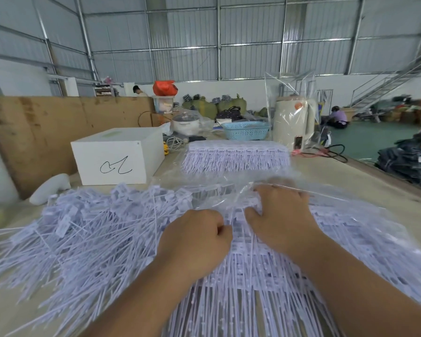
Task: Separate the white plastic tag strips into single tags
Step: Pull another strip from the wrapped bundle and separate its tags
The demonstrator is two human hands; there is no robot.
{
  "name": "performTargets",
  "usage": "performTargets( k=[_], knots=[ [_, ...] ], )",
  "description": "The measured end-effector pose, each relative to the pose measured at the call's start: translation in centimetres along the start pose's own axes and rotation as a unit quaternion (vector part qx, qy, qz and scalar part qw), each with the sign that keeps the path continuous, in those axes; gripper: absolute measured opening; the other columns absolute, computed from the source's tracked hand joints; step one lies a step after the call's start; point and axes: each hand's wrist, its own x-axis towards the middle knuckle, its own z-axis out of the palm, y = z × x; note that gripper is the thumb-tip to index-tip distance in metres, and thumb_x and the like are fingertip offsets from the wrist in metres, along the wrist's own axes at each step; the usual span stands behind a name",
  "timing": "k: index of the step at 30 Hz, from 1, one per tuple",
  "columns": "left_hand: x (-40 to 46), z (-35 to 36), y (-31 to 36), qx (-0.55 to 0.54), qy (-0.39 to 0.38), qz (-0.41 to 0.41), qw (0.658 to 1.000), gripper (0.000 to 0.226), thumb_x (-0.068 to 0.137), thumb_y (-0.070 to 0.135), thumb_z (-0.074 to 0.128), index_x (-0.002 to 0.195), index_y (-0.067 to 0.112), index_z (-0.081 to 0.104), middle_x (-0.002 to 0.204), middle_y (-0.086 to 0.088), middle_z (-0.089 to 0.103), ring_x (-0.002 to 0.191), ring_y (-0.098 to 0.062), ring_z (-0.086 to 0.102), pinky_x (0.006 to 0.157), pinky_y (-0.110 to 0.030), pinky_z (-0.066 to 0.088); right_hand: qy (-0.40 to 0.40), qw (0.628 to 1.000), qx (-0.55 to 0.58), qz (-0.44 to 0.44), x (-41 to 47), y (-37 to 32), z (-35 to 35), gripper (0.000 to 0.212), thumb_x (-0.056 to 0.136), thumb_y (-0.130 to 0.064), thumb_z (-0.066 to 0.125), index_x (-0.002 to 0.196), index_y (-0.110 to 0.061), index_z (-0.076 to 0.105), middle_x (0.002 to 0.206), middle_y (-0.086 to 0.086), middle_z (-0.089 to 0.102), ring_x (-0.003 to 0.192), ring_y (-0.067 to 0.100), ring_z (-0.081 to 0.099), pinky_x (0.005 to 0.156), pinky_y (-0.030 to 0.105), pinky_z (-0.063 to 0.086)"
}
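A stack of joined white plastic tag strips (265,271) lies in front of me, partly inside a clear plastic bag (229,193). My left hand (195,237) is curled into a fist at the strips' head end and grips the tags there. My right hand (280,215) lies on the heads of the stack, its fingers bent over the far edge and its thumb pinching toward the left hand. A loose heap of single tags (83,234) spreads to the left. A second stack of strips (236,156) sits farther back on the table.
A white box (117,156) with a scribble stands at the back left, a white handheld tool (51,188) beside it. Behind are a blue basket (246,130), a bagged kettle (292,120), cables (326,152) and a wooden board (46,122). The table edge (387,176) runs along the right.
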Motion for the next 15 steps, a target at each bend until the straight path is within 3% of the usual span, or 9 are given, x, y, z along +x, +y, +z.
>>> performTargets(
  k=[4, 9, 12, 15],
  knots=[
    [0.0, -0.2, 0.0, -0.023, 0.014, -0.007, 1.000, 0.044, 0.092, 0.050, 0.049, 0.064, 0.017, 0.050, 0.051, 0.003, 0.052, 0.048, -0.014, 0.055, 0.053, -0.026, 0.045, 0.036, 0.998, -0.036, -0.029, -0.5, -1.0, -1.9, 0.044, 0.082, -0.046, 0.054, 0.123, -0.029, 0.058, 0.119, -0.005, 0.056, 0.120, 0.023, 0.045, 0.101, 0.044, 0.029],
    [-0.2, -0.4, 0.0, -0.037, 0.024, -0.009, 0.999, 0.042, 0.091, 0.054, 0.049, 0.066, 0.021, 0.052, 0.053, 0.004, 0.054, 0.053, -0.013, 0.057, 0.054, -0.026, 0.047, -0.045, 0.997, -0.056, -0.043, -1.2, -0.8, -3.2, 0.022, 0.083, -0.038, 0.051, 0.102, -0.033, 0.059, 0.093, -0.007, 0.047, 0.111, 0.021, 0.043, 0.088, 0.041, 0.026],
    [-0.2, -0.5, 0.0, -0.047, 0.042, -0.014, 0.998, 0.039, 0.090, 0.057, 0.048, 0.067, 0.026, 0.050, 0.062, 0.007, 0.054, 0.061, -0.012, 0.057, 0.058, -0.028, 0.047, -0.053, 0.997, -0.035, -0.036, -1.3, -0.6, -3.3, 0.023, 0.085, -0.039, 0.050, 0.105, -0.034, 0.060, 0.100, -0.007, 0.047, 0.109, 0.019, 0.043, 0.092, 0.040, 0.028],
    [-0.2, -0.5, 0.1, -0.044, 0.065, 0.008, 0.997, 0.031, 0.091, 0.058, 0.042, 0.079, 0.030, 0.050, 0.083, 0.011, 0.054, 0.078, -0.011, 0.056, 0.069, -0.033, 0.049, -0.038, 0.994, 0.091, -0.048, -1.4, -0.4, -4.1, 0.008, 0.081, -0.034, 0.059, 0.076, -0.028, 0.057, 0.086, -0.010, 0.049, 0.079, 0.012, 0.052, 0.084, 0.032, 0.038]
  ],
)
